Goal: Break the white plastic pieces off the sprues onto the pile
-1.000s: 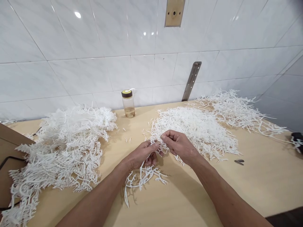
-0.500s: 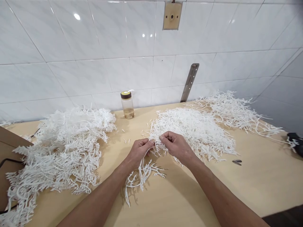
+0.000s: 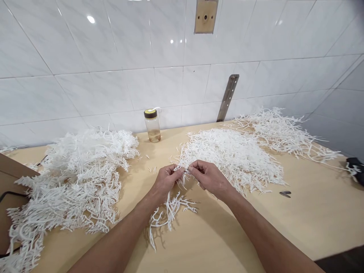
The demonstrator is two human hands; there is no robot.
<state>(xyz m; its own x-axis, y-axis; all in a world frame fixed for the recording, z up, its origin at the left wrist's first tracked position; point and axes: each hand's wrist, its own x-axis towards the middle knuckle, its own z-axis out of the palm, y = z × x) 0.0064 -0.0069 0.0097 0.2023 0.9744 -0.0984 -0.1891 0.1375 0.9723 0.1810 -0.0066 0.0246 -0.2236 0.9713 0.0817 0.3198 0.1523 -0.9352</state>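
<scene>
My left hand (image 3: 165,181) is closed around a white branched plastic piece (image 3: 167,214) that hangs down from it onto the wooden table (image 3: 210,235). Just to its right, my right hand (image 3: 209,177) pinches the top of the same piece between thumb and fingers. Both hands meet at the near edge of the middle heap of small white plastic pieces (image 3: 233,155). A few loose white bits (image 3: 150,168) lie on the table to the left of the hands.
A large heap of white branched plastic (image 3: 74,182) fills the left side. Another heap of thin white strips (image 3: 281,131) lies at the back right. A clear bottle (image 3: 152,125) stands by the tiled wall. A small metal tool (image 3: 284,194) lies at right, a brown box (image 3: 8,182) at left.
The hands have shifted slightly away from me, and the fingertips have drawn closer together on the top of the branched piece. The heaps have not moved.
</scene>
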